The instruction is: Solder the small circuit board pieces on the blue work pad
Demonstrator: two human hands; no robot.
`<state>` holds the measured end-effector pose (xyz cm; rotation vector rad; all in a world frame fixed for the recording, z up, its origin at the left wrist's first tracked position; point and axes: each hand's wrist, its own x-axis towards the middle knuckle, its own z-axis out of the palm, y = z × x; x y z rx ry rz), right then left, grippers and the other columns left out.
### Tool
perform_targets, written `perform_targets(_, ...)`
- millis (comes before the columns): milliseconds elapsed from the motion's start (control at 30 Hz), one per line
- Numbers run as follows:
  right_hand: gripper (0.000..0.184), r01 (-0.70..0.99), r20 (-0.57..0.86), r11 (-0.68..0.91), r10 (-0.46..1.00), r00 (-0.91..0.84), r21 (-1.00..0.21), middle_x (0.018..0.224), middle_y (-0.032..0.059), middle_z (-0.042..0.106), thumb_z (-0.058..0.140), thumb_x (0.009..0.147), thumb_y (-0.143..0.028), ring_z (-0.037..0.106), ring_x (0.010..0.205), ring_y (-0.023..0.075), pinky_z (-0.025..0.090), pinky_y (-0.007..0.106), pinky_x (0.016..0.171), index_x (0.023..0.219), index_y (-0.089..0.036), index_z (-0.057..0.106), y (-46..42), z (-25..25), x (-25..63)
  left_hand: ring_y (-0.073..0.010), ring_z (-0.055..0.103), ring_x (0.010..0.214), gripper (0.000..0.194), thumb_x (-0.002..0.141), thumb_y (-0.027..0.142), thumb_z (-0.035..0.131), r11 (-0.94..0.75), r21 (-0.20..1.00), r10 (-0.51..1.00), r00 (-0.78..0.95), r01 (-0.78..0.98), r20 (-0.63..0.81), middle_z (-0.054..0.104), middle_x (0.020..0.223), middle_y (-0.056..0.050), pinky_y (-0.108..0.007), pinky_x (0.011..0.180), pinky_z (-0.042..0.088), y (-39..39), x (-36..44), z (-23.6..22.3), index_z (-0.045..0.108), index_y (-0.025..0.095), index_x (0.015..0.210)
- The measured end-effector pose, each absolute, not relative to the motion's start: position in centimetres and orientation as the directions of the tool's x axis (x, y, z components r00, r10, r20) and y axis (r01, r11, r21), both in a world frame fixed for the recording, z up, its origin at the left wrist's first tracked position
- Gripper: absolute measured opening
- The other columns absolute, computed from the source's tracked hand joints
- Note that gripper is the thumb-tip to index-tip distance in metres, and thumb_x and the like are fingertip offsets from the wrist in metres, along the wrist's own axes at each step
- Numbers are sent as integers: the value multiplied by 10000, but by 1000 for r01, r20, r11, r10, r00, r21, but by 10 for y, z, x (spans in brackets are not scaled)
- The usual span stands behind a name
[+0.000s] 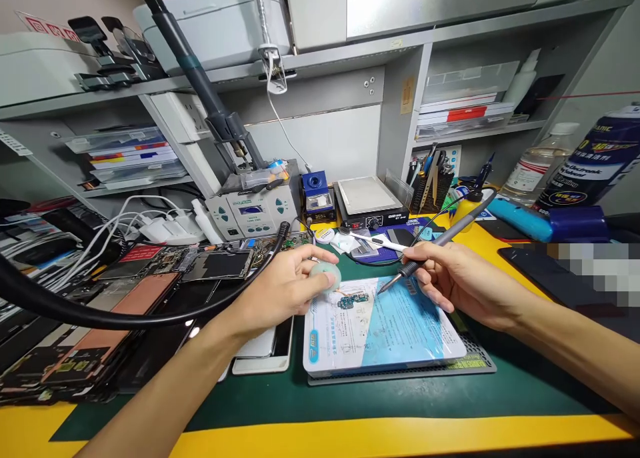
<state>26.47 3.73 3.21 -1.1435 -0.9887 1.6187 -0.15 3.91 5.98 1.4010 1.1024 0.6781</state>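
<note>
"How far has the person got, from where you stand?"

"Mid-job, I'd judge. The soldering iron (409,269) is in hand, but its tip is just beside the small circuit board (353,301), and I can't make out any contact."

"Any joint finished?"

"Too small to say. A thin orange-brown strand (345,293) seems to run from the board's upper edge towards the left hand, so I'd guess that end is what remains."

"And the hands?"

"The left hand (280,286), at the middle of the frame, pinches a pale green disc (326,276) between thumb and fingers. The right hand (463,278), right of centre, grips the iron like a pen, lower fingers loosely curled. A white stick (385,243) meets its fingertips; whether it's held, I can't tell."

"Where's the board exactly?"

"Just below and right of the frame's centre, lying on the white half of a white-and-blue packet (400,341)."

"How does it look?"

"Dark teal, narrow, uneven in outline, with pale and dark specks crowded over it. It seems to lie flat, with neither hand clearly touching it."
</note>
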Motion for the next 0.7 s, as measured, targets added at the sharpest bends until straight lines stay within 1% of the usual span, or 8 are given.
perform_targets(100, 205, -214, -232, -267, 957, -174, -940, 454, -36, 569, 707, 847, -270, 453, 291, 55, 375, 127, 275, 697, -151, 633, 37, 32, 264, -54, 347, 422, 327, 897, 356, 683, 40, 937, 902, 391, 348, -184, 400, 527, 105, -178, 412, 260, 36, 0, 59, 601, 163, 1149)
perform_targets(167, 213, -212, -220, -256, 959, -178, -943, 456, -40, 568, 724, 849, -294, 452, 297, 50, 371, 119, 279, 717, -148, 641, 37, 31, 264, -57, 382, 396, 317, 920, 368, 643, 17, 928, 897, 404, 373, -179, 427, 528, 101, -185, 411, 286, 35, 1, 57, 583, 171, 1162)
perform_targets(333, 256, -202, -197, -232, 963, -183, -951, 508, -26, 610, 728, 871, -343, 471, 316, 47, 382, 119, 295, 734, -151, 628, 37, 28, 263, -62, 431, 364, 277, 940, 345, 596, 25, 942, 903, 397, 336, -166, 460, 522, 100, -185, 406, 351, 37, 2, 48, 565, 182, 1161)
perform_targets(433, 240, -200, -187, -222, 966, -181, -954, 532, -12, 638, 715, 876, -334, 495, 318, 55, 387, 122, 294, 744, -155, 626, 36, 30, 260, -57, 413, 335, 265, 939, 313, 582, 53, 955, 911, 379, 291, -166, 465, 527, 103, -177, 372, 340, 38, 2, 43, 556, 182, 1168)
perform_targets(567, 202, -205, -166, -200, 971, -170, -958, 506, -19, 627, 741, 844, -301, 512, 311, 63, 387, 120, 295, 751, -164, 626, 34, 31, 258, -48, 376, 305, 249, 933, 283, 566, 95, 965, 914, 363, 244, -182, 454, 524, 109, -174, 345, 326, 40, 1, 40, 552, 180, 1159)
perform_targets(700, 243, -205, -134, -163, 980, -149, -965, 530, -11, 638, 778, 813, -342, 540, 326, 77, 398, 128, 289, 734, -166, 631, 32, 29, 257, -43, 382, 313, 248, 935, 309, 574, 94, 963, 915, 358, 254, -184, 470, 548, 102, -172, 351, 321, 39, -1, 39, 560, 192, 1153)
